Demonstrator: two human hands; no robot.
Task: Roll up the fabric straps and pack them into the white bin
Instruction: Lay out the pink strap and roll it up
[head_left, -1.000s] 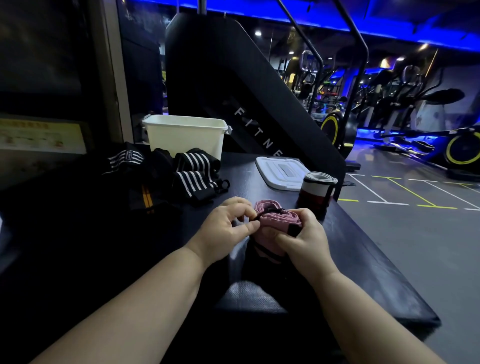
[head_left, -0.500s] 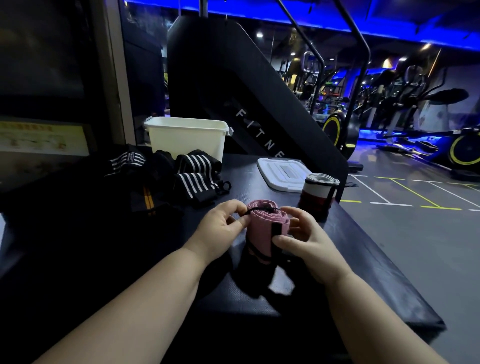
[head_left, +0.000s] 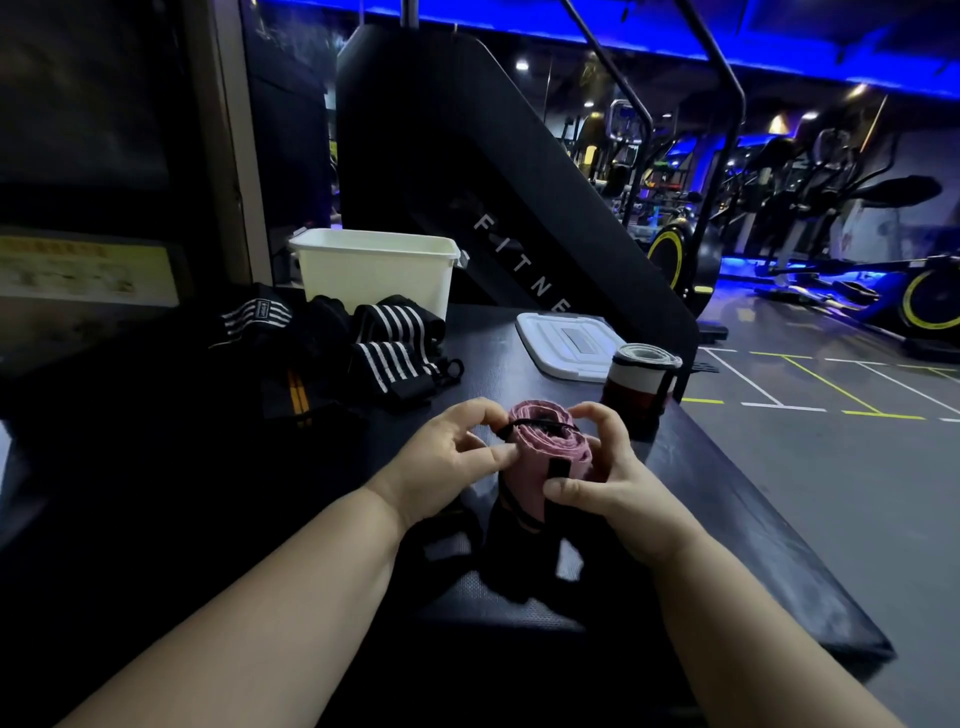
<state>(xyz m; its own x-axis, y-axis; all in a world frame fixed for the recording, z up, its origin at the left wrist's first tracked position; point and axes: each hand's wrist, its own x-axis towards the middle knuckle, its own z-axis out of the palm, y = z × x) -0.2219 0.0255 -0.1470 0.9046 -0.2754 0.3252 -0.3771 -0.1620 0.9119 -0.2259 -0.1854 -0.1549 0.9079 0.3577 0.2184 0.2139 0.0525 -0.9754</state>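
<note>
your white bin (head_left: 374, 270) sits at 11 o'clock on the desk (head_left: 727, 519), lid off; its inside is hidden from you. its lid (head_left: 569, 345) lies flat at 1 o'clock, with a white-and-red rolled strap (head_left: 641, 376) upright just beside it. black striped straps (head_left: 384, 348) heap against the bin's front. the pink strap (head_left: 543, 452) stands rolled at 12 o'clock, your right hand (head_left: 608, 483) curled round it and your left hand (head_left: 441, 462) pinching its black loop (head_left: 535, 427).

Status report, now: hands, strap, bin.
Left hand pinches black loop on pink strap roll; right hand grips it. White bin open, lid aside. Striped straps piled before bin.
</note>
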